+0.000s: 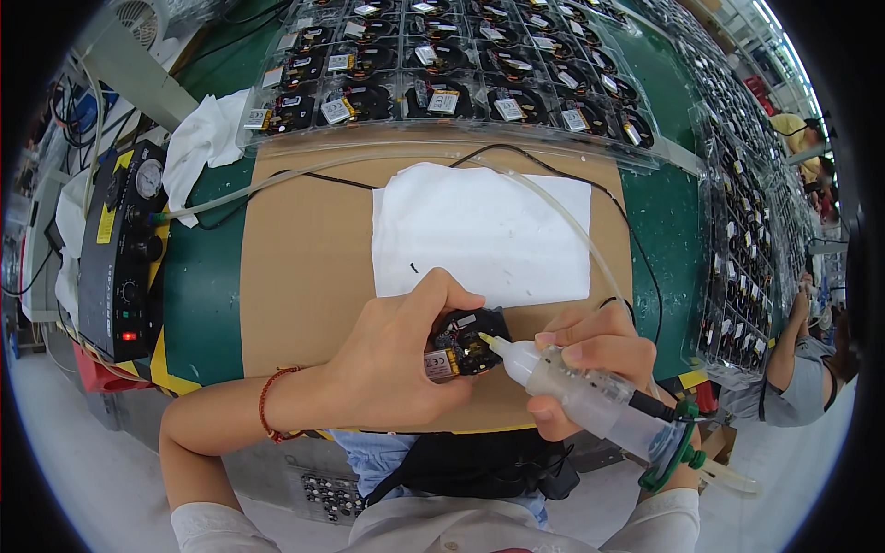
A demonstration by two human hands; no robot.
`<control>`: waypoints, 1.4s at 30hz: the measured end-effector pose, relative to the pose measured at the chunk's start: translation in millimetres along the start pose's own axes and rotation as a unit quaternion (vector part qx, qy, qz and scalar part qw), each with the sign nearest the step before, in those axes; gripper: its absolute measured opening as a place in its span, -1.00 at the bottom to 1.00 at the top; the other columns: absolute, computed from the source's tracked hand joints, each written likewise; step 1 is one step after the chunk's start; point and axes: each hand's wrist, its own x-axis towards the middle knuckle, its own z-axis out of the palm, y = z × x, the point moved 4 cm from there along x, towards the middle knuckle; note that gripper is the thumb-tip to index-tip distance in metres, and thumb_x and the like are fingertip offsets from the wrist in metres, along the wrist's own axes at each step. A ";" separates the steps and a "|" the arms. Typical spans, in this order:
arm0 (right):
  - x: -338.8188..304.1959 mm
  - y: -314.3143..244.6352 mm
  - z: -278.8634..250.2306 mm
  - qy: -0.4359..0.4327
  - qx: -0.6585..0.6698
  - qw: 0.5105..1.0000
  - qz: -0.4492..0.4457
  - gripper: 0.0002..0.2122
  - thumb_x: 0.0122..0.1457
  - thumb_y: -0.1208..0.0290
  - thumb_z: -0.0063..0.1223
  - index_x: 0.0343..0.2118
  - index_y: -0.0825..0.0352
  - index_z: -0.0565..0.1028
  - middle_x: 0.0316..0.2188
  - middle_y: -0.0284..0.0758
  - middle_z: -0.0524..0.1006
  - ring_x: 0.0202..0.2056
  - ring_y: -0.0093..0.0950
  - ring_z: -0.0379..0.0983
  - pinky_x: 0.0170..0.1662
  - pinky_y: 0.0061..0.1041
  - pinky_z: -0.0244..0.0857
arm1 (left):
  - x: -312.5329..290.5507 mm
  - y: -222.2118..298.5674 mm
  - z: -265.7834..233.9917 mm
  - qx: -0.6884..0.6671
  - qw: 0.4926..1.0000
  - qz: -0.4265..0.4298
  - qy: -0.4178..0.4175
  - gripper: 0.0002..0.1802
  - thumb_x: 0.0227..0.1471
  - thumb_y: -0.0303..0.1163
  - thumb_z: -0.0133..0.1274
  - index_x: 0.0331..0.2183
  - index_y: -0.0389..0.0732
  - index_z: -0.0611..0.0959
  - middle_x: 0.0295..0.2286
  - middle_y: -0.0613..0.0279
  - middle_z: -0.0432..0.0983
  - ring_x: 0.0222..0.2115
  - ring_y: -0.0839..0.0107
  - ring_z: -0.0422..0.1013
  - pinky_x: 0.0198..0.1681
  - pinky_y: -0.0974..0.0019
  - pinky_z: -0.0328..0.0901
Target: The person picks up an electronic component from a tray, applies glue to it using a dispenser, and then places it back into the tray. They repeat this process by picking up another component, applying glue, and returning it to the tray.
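Note:
My left hand [406,355] is closed round a small round black electronic assembly [472,334] with a silver battery pouch [441,365] at its lower left. In my right hand [599,350] is a translucent dispensing syringe [581,396] with a green cap at its back end. It lies tilted, and its yellowish nozzle tip [489,339] reaches the right part of the assembly; whether it touches cannot be made out. Under and beyond my hands, a white sheet [479,230] lies on brown cardboard [304,267].
Clear plastic trays [442,120] with several similar assemblies stand at the back, and more trays [737,249] at the right. A black dispenser controller [120,267] with a gauge sits at left. Its pale hose [369,158] crosses the cardboard. A co-worker [802,369] sits far right.

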 end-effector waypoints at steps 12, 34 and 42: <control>-5.6 6.1 -3.8 0.010 0.045 0.997 0.056 -0.53 -0.22 0.43 0.32 -0.26 0.35 0.28 -0.48 -0.27 0.29 -0.53 -0.50 0.31 -0.35 -0.47 0.38 | -1.7 -0.2 -0.8 0.000 1.000 -0.004 0.006 -0.50 -0.35 -0.50 0.16 -0.27 -0.31 0.32 -0.52 0.01 0.47 -0.51 0.09 0.47 -0.47 0.27 0.33; -5.7 8.9 -8.4 0.013 0.040 0.997 0.068 -0.54 -0.23 0.41 0.31 -0.27 0.36 0.29 -0.47 -0.28 0.26 -0.54 -0.53 0.30 -0.35 -0.49 0.37 | -1.8 -0.4 -0.6 -0.004 1.000 -0.007 0.002 -0.49 -0.35 -0.51 0.15 -0.26 -0.31 0.33 -0.49 -0.01 0.48 -0.49 0.08 0.47 -0.45 0.26 0.34; -5.6 8.2 -8.5 0.007 0.044 0.996 0.083 -0.55 -0.24 0.43 0.31 -0.28 0.36 0.30 -0.46 -0.28 0.26 -0.53 -0.52 0.30 -0.34 -0.49 0.37 | -2.2 0.7 -0.4 -0.001 1.000 -0.002 0.000 -0.49 -0.36 -0.51 0.14 -0.26 -0.31 0.34 -0.49 -0.02 0.48 -0.49 0.06 0.46 -0.44 0.25 0.34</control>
